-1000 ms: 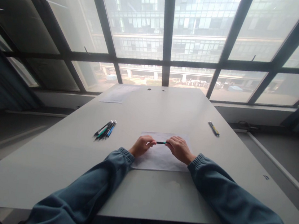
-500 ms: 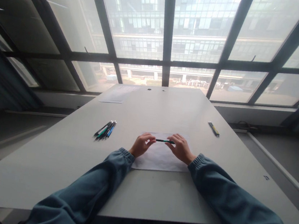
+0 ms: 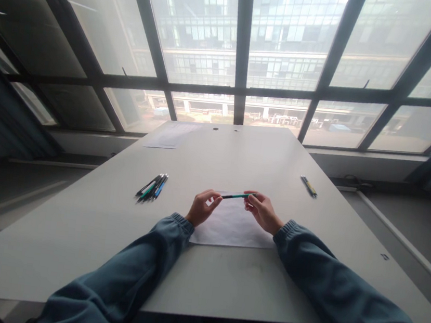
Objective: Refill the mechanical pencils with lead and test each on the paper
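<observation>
A slim black-and-green pen (image 3: 235, 196) is held level-ish between my two hands, above a white sheet of paper (image 3: 231, 229). My left hand (image 3: 202, 207) pinches its black end between thumb and fingertips. At the green end, my right hand (image 3: 261, 210) grips it with thumb and forefinger, the other fingers curled loosely below. The pen's right end sits slightly higher than its left. Both hands hover over the upper part of the paper, which lies flat near the front of the table.
A bunch of several pens (image 3: 151, 189) lies to the left on the white table (image 3: 111, 243). A few yellow and dark pens (image 3: 309, 186) lie to the right. Another paper sheet (image 3: 169, 136) is at the far left, before the windows (image 3: 285, 39).
The pen has tilted, its green right end rising. My right hand's fingers have shifted along that end, showing more green. My left hand has barely moved.
</observation>
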The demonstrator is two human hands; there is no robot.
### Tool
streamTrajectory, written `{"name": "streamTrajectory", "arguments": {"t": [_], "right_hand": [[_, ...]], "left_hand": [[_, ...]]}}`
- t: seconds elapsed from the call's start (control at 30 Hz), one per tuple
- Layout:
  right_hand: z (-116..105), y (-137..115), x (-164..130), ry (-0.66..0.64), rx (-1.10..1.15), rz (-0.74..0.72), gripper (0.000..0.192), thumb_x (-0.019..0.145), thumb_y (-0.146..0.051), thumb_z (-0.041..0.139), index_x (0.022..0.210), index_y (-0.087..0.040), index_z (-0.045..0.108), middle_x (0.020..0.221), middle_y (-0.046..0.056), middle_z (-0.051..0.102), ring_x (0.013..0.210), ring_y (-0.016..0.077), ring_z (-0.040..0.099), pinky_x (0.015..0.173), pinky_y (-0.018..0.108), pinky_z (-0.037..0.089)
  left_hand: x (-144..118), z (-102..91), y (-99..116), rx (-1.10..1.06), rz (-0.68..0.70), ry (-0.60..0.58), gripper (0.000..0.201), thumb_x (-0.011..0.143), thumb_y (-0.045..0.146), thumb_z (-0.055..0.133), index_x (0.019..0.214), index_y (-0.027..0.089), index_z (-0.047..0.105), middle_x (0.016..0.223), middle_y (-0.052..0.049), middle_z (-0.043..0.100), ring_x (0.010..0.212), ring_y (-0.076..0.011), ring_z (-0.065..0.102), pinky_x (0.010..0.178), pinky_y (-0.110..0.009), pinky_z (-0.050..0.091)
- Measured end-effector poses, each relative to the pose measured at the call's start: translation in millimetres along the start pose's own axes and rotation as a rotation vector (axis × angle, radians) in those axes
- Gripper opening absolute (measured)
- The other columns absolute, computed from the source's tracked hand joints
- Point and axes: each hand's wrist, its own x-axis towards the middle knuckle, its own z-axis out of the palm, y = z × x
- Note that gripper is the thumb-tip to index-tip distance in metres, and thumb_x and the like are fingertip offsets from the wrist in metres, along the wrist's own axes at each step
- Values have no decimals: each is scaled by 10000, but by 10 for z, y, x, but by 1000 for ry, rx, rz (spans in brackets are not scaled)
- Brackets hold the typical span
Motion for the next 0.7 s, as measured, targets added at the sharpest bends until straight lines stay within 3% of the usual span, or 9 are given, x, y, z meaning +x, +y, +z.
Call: {"name": "streamTrajectory", "arguments": {"t": [0.13,0.23,0.4,0.6,0.7], "right_hand": [[5,42,-6,-71,-58,40,328,777,-418,772,956,-150,713,714,18,608,611,117,495,562,268,378],[-33,100,41,-12,-46,13,329,817,-487,710,864,-163,688,749,30,611,646,134,515,573,268,403],[-145,77,130,80,25,1,347,882,-555,560,817,-215,578,906,64,659,904,224,611,759,375,513],[-188,-34,149,5,100,48,265,882,-494,575,817,-241,530,698,4,545,693,196,563,736,410,512],[-182,-69,147,-6,92,21,380,904,-595,493,746,-249,483,597,-26,401,572,176,445,625,381,474]], "left_hand": [[-3,17,-13,-44,-32,-139,452,966,481,491,698,163,670,686,-40,669,654,-146,578,637,-260,454],[-14,33,-44,-94,-24,-215,505,987,506,426,757,154,705,721,-59,691,692,-161,619,685,-275,477],[-26,56,-96,-69,-52,-201,483,993,491,416,817,163,723,889,-87,744,833,-187,665,771,-300,503],[-24,72,-172,29,-76,-165,240,945,338,531,968,194,722,931,-59,751,931,-204,672,840,-333,513],[-22,61,-206,73,-66,-131,204,929,279,535,959,200,721,1002,-61,744,983,-213,667,922,-367,505]]}}
